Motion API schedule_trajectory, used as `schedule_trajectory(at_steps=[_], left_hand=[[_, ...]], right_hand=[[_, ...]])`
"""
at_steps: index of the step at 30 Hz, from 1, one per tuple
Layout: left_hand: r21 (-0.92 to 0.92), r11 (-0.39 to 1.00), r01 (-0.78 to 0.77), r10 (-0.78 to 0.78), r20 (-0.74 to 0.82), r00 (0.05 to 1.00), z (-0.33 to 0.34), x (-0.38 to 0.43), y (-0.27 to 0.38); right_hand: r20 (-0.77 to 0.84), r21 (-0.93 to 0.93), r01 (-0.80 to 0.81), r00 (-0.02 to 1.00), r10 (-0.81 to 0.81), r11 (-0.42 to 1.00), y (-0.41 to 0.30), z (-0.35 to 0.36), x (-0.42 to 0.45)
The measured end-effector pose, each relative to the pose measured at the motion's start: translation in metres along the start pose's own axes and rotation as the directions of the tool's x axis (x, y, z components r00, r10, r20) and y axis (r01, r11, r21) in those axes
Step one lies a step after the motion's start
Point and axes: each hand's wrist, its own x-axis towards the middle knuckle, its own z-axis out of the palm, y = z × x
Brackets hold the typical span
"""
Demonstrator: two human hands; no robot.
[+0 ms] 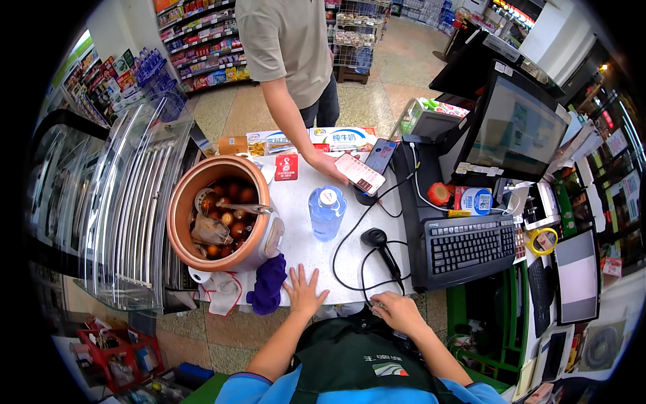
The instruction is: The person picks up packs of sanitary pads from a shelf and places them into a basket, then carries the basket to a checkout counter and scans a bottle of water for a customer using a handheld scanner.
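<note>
My left hand [304,294] lies palm down near the front edge of the white counter [298,222], its fingers spread and nothing in it. Beside it is a bunched purple cloth [267,285]. My right hand [399,312] rests at the counter edge with bent fingers. A black cable passes by its fingertips, and whether they hold it is hidden. Just beyond lies a black handheld barcode scanner [386,252]. A clear water bottle [327,214] with a white cap stands mid-counter. Across the counter, another person's hand [328,166] holds a smartphone [360,174] over a small black stand.
At left, a brown-rimmed pot [174,222] holds eggs in dark broth, with tongs [247,207] inside, near a glass display case [136,212]. A keyboard [469,247] and monitor [515,129] stand at right. Milk cartons [340,136] line the far edge. Cables loop across the counter.
</note>
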Motion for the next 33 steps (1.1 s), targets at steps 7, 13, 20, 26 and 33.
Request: schedule_trajectory(at_steps=[7, 13, 20, 26, 33], left_hand=[[-0.012, 1.000, 0.027, -0.027, -0.004, 1.000, 0.001, 0.000, 0.001], [-0.024, 0.999, 0.030, -0.030, 0.012, 0.999, 0.003, 0.000, 0.000], [0.003, 1.000, 0.016, -0.016, 0.039, 0.999, 0.006, -0.001, -0.007], [0.011, 1.000, 0.003, -0.004, 0.082, 0.997, 0.001, 0.005, 0.001], [-0.014, 0.999, 0.034, -0.033, 0.103, 0.994, -0.001, 0.003, 0.004]], right_hand=[[0.015, 0.013, 0.039, 0.999, -0.040, 0.999, -0.003, 0.007, -0.002], [0.042, -0.015, 0.038, 0.998, -0.037, 0.999, 0.000, 0.009, -0.005], [0.076, -0.020, -0.026, 0.997, 0.027, 0.999, 0.002, 0.012, -0.012], [0.029, 0.001, -0.093, 0.995, 0.093, 0.996, 0.013, 0.014, -0.023], [0.079, -0.027, -0.076, 0.994, 0.077, 0.997, 0.026, 0.024, -0.020]])
